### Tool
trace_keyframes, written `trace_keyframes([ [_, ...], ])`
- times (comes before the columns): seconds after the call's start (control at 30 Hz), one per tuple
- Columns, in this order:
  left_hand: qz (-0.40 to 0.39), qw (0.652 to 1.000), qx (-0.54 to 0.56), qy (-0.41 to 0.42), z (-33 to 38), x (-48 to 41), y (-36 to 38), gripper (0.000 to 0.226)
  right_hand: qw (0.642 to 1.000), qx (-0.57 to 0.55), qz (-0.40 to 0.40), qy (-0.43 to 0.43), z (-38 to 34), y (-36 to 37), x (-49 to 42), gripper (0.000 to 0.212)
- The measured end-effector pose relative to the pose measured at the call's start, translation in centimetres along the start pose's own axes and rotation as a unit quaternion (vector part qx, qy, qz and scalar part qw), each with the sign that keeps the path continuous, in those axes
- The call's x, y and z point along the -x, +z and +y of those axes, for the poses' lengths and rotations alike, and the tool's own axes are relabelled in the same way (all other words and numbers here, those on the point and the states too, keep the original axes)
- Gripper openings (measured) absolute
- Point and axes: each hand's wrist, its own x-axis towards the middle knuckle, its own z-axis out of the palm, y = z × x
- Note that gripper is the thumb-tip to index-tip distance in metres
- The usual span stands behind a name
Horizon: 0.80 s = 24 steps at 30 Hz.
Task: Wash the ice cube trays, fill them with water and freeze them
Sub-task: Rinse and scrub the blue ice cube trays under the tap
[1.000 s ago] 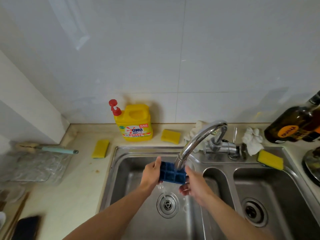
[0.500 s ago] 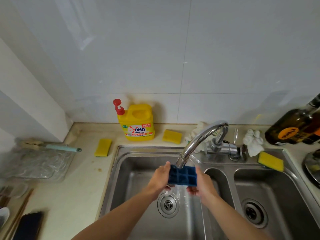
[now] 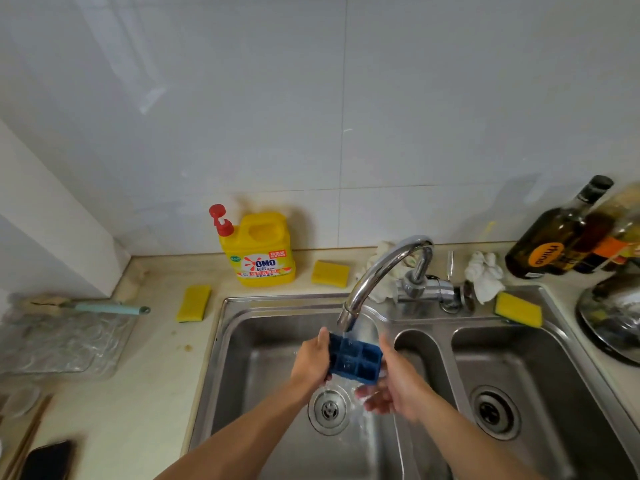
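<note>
A small dark blue ice cube tray (image 3: 356, 358) is held under the spout of the chrome tap (image 3: 381, 271), above the left sink basin (image 3: 263, 341). Water runs from the spout over the tray and spills down toward the drain (image 3: 329, 408). My left hand (image 3: 310, 363) grips the tray's left end, thumb on top. My right hand (image 3: 398, 382) holds the right end, its fingers curled under the tray. The tray's compartments face up and toward me, tilted.
A yellow detergent jug (image 3: 258, 249) stands against the wall. Yellow sponges lie on the counter (image 3: 194, 303), (image 3: 330, 273) and the sink rim (image 3: 518, 309). A white rag (image 3: 485, 275), dark bottles (image 3: 554, 237) and a steel lid (image 3: 613, 320) are at right. A clear plate (image 3: 62, 341) and brush (image 3: 104, 308) are at left.
The tray has tilted and shifted slightly under the stream, and both hands have adjusted their hold on its ends. Water keeps running over it.
</note>
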Motion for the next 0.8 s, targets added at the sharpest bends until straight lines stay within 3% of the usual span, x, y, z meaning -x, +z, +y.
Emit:
trace_keyframes([
  [0.1,-0.017,1.0,0.006,-0.021,-0.4,0.5,0.0,0.055,0.998,-0.006,-0.055,0.021,0.7,-0.5,0.3,0.087],
  [0.2,-0.052,0.998,0.002,-0.019,-1.0,0.8,-0.7,0.055,0.998,-0.032,-0.061,0.005,1.2,-0.3,0.9,0.077],
  [0.3,-0.065,0.997,-0.041,0.025,-2.1,0.9,-1.0,0.06,0.999,-0.002,-0.004,-0.035,2.2,0.1,1.4,0.066],
  [0.4,-0.052,0.988,-0.128,0.063,-3.2,0.5,-0.6,0.058,0.991,0.095,0.063,-0.067,3.6,-0.1,1.8,0.061],
  [0.5,-0.077,0.98,-0.169,0.068,-4.3,0.1,0.4,0.047,0.981,0.146,0.097,-0.086,4.7,-0.8,2.2,0.059],
  [0.6,-0.088,0.979,-0.174,0.056,-5.0,-0.4,2.0,0.042,0.97,0.151,0.145,-0.121,5.7,-1.5,2.7,0.038],
  [0.73,-0.104,0.975,-0.186,0.059,-5.0,-1.1,4.2,0.042,0.928,0.212,0.244,-0.184,6.7,-2.9,4.2,0.014],
  [0.8,-0.122,0.972,-0.186,0.068,-4.7,-0.8,5.2,0.039,0.902,0.245,0.284,-0.213,6.7,-3.9,5.2,0.019],
])
